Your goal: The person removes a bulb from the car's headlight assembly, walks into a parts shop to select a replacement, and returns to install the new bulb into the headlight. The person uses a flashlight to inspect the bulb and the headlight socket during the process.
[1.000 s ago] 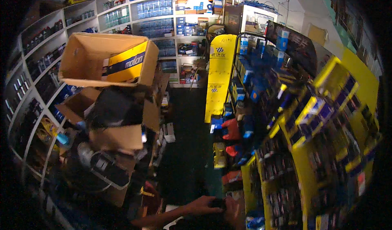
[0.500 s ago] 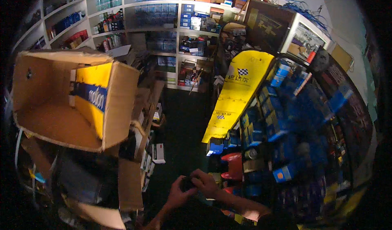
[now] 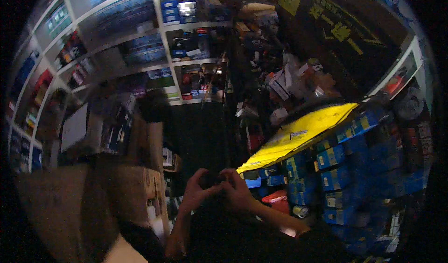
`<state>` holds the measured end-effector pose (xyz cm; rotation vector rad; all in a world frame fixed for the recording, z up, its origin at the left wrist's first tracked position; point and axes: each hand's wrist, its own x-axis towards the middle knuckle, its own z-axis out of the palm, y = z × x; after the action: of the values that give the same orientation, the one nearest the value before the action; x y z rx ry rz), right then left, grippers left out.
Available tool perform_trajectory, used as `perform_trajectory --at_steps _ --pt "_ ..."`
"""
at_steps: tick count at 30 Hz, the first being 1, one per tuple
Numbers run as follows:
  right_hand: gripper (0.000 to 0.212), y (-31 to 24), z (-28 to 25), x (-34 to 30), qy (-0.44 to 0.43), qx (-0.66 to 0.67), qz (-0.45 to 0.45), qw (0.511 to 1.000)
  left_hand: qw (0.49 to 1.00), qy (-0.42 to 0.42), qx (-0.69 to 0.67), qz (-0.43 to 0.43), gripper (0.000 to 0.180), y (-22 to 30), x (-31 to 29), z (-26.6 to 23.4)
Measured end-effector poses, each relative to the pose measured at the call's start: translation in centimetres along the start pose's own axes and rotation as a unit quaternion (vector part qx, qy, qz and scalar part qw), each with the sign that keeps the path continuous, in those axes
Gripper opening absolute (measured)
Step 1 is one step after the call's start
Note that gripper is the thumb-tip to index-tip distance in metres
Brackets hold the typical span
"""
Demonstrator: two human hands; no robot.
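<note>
Small dark object (image 3: 213, 179), its outline hard to make out in the dim light, sits between the person's two hands, above the dark floor (image 3: 198, 137) of a narrow aisle. The left hand (image 3: 196, 193) curves around it from one side, thumb and forefinger bent in a C; the right hand (image 3: 237, 190) meets it from the other, its fingers bent and narrow on the object. Just beyond the right hand, a bright yellow panel (image 3: 303, 134) slants up past rows of blue boxes (image 3: 332, 179), with a red item (image 3: 277, 200) and a can (image 3: 300, 211) nearer the right forearm. Cardboard boxes (image 3: 133, 188) crowd the left, and white shelves (image 3: 166, 53) stand at the aisle's far end.
</note>
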<state>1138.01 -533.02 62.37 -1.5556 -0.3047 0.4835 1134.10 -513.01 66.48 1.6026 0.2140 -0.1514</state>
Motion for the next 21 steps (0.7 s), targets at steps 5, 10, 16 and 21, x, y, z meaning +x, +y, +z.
perform_trajectory --at_steps 5,10,16,21 --pt "0.048 0.4 -2.7 14.3 0.092 -0.01 -0.054 0.994 0.996 -0.093 -0.003 0.011 0.061 2.7 17.3 -3.9" --pt "0.052 -1.4 -2.8 25.9 0.146 0.087 -0.049 0.984 0.982 -0.17 0.075 0.014 0.059 6.0 31.2 -9.2" --pt "0.05 -5.5 -4.7 36.7 0.195 0.02 -0.039 0.98 0.966 -0.252 0.058 0.012 0.057 10.8 44.0 -12.5" --pt "0.052 -6.4 -5.1 42.8 0.294 0.016 0.033 0.955 0.95 -0.303 0.065 0.036 0.054 11.4 52.7 -12.7"
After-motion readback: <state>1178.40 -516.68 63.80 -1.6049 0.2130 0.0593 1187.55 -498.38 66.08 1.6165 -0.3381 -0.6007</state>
